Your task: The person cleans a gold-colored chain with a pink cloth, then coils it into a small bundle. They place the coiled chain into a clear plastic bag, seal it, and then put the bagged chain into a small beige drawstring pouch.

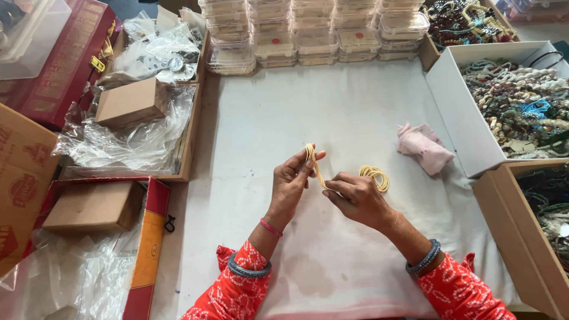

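- Nearest the camera: red patterned sleeves [237, 290] and the forearms, over a white cloth [332, 118].
- Left hand [291, 181]: fingers pinched together on the upper end of a bundle of yellow elastic loops [316, 169].
- Right hand [358, 198]: fingers closed on the bundle's lower end; the long axis slants from upper left to lower right between both hands.
- A second coil of yellow loops [377, 175] lies on the cloth, touching the right hand's far side.
- Pink pouch [424, 148] lies farther right, apart.
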